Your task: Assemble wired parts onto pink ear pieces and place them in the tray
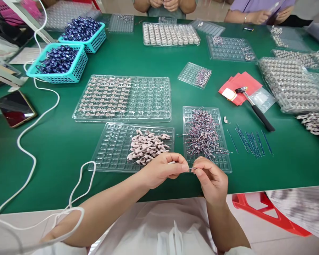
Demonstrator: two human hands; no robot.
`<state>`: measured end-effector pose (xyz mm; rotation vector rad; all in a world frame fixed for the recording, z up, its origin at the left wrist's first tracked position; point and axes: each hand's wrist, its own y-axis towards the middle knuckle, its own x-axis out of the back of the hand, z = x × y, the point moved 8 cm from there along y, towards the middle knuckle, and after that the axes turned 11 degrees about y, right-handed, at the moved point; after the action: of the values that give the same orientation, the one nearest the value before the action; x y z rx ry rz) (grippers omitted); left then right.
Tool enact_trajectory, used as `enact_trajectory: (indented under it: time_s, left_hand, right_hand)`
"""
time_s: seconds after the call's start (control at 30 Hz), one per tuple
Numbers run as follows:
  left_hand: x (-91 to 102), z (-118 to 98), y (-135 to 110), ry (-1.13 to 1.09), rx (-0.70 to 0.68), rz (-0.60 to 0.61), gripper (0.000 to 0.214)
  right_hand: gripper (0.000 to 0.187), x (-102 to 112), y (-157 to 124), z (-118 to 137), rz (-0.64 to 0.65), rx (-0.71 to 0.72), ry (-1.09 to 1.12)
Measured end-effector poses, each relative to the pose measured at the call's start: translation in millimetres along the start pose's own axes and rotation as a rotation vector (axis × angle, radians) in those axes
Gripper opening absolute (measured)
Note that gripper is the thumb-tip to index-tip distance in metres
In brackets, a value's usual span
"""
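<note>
My left hand (166, 168) is closed in a pinch on a small pale piece (171, 162), mostly hidden by the fingers. My right hand (212, 182) pinches a thin wire (191, 168) that spans the short gap between both hands' fingertips. Behind the left hand, a heap of pale, curved, hollow-ended pieces (146, 144) lies on a clear plastic tray (111, 148). Beyond the right hand, thin-leaded small components (203, 131) are piled on another clear tray (225, 165). Farther back, a larger tray (151, 97) carries rows of pale pieces in its left half.
To the right lie blue thin strips (251, 143), a black-handled hammer (259, 112) and red sheets (238, 86). Turquoise baskets (78, 65) of dark blue parts, a phone (16, 108) and a white cable (33, 156) are at left. Co-workers' hands (164, 3) show across the table.
</note>
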<state>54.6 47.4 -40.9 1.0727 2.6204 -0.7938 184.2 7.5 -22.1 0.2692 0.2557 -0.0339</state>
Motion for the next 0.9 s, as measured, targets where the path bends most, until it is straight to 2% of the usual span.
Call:
enact_trajectory:
  time_s: [0.3,0.5,0.9]
  left_hand:
    - [-4.8,-4,-1,0.139,-0.143,0.001,0.039]
    - [-9.3,-11,-4,0.203,-0.217,-0.003,0.036]
    - [-2.7,-21,-8,0.377,-0.206,-0.091,0.027]
  right_hand:
    - [0.009,3,2,-2,-0.028,-0.002,0.029]
    - [0.008,5,1,-4,-0.039,-0.008,0.034]
    - [0.007,9,-1,-4,-0.081,0.017,-0.023]
